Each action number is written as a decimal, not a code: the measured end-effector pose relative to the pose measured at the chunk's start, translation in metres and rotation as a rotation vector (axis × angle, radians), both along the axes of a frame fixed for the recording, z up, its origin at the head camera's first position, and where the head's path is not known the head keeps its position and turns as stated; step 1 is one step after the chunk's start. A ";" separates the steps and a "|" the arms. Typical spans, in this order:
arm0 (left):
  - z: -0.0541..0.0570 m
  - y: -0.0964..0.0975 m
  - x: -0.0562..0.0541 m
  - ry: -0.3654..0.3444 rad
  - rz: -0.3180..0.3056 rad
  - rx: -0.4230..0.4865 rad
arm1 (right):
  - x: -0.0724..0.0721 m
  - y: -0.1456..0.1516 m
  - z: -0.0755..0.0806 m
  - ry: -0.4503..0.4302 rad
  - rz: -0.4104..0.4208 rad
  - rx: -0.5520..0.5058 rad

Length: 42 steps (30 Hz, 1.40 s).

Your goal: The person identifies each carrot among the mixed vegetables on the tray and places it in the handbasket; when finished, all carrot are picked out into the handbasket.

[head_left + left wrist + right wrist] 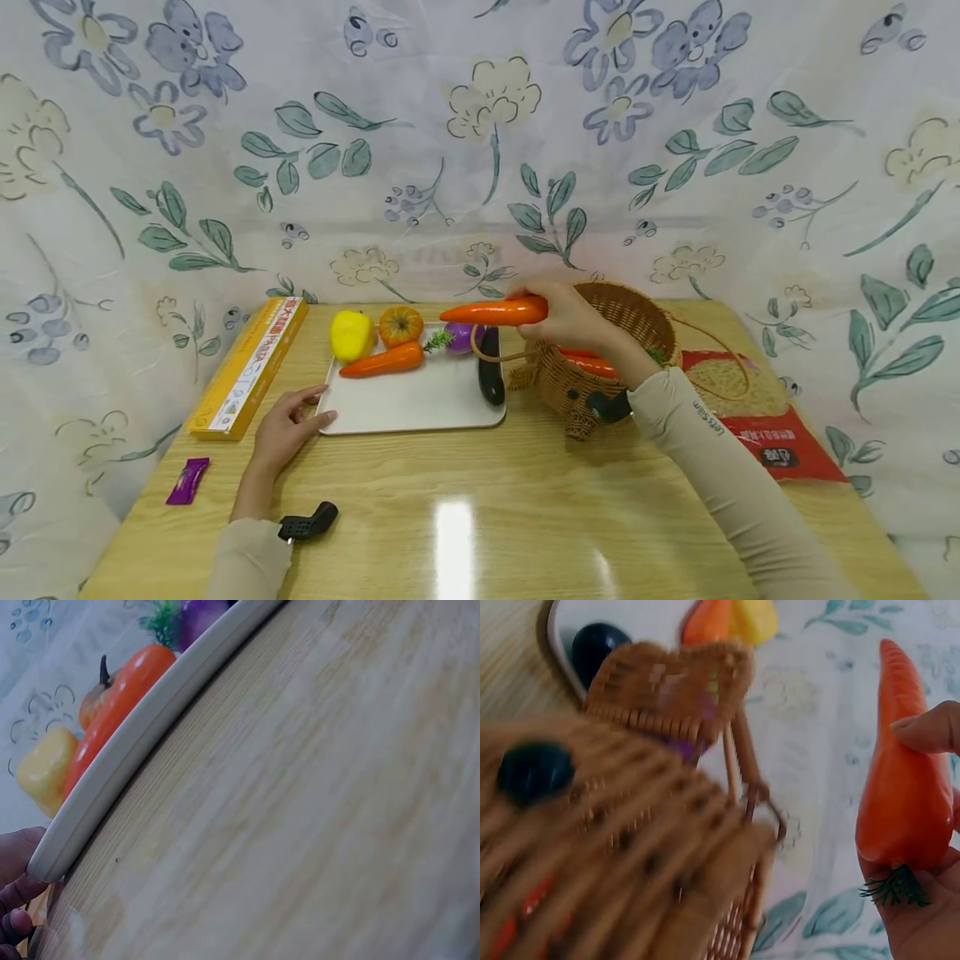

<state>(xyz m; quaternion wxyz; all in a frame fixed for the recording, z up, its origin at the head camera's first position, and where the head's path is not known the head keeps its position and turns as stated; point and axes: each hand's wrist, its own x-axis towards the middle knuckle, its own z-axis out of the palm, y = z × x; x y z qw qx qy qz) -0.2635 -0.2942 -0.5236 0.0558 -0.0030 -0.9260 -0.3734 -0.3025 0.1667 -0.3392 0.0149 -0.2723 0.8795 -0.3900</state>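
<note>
My right hand (558,312) grips an orange toy carrot (498,312) in the air, its tip pointing left over the tray's back right side. In the right wrist view, the thumb lies along the carrot (907,772) and a green tuft shows at its thick end. My left hand (288,425) pinches the left edge of the white tray (412,408). On that tray lie a yellow bell pepper (352,336), a pumpkin (401,326), another carrot (384,360) with a green top, a purple vegetable (463,337) and a dark eggplant (491,371).
Right of the tray stands an animal-shaped wicker basket (562,387) with red-orange vegetables inside. A red food packet (787,442) lies beyond it. At left are a yellow pasta box (251,362) and a purple wrapped sweet (188,481). A flowered cloth (420,167) hangs behind the table.
</note>
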 end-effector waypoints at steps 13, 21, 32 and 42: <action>0.002 0.001 -0.004 0.000 -0.019 -0.021 | -0.007 0.044 0.004 -0.041 -0.070 0.037; 0.002 -0.006 0.001 -0.010 -0.005 -0.021 | -0.017 0.065 0.003 -0.051 -0.127 0.081; 0.000 -0.002 0.000 0.010 -0.014 0.002 | -0.023 0.103 0.005 -0.090 -0.189 0.100; -0.002 -0.003 -0.001 0.006 -0.015 0.002 | -0.025 0.119 0.007 -0.096 -0.200 0.149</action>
